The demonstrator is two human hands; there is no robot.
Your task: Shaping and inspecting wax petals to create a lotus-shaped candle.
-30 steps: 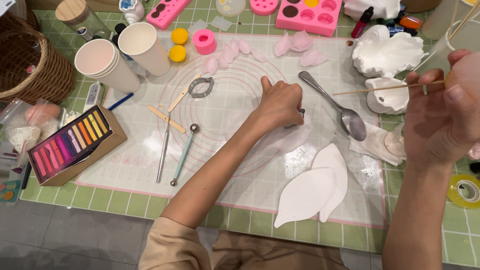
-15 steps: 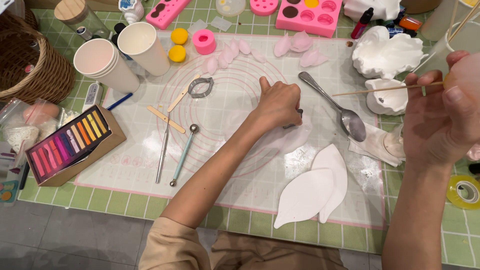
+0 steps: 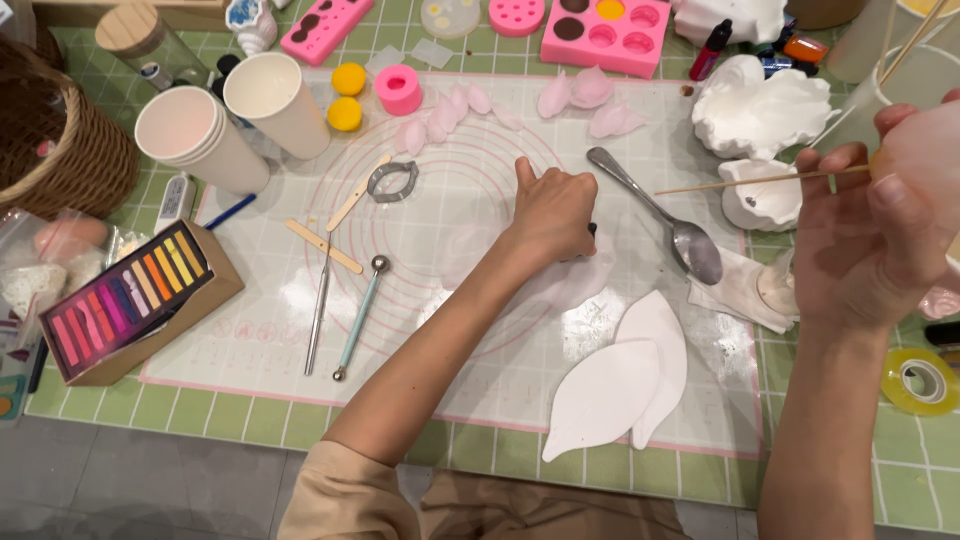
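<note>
Little has changed over the last second: the left hand (image 3: 556,212) stays curled knuckles-up on the silicone mat (image 3: 250,330), pressing a thin, translucent pink sheet (image 3: 575,283) that spreads out from under it toward 5 o'clock. Its fingers are closed around something dark, too hidden to name. The right hand (image 3: 860,245) has drifted slightly toward 9 o'clock, still raised at the frame's 3 o'clock edge, fingers pinched together on a thin wooden stick (image 3: 745,182) topped by a pale pink, soft-looking lump (image 3: 925,150). So the work looks paused in a steady hold rather than advancing.

At the mat's 5 o'clock lie two smooth, matte white leaf shapes (image 3: 620,390), overlapping. A shiny metal spoon (image 3: 660,215) lies just at 3 o'clock of the left hand. Glossy pink petals (image 3: 590,95) sit at 12 o'clock.
</note>
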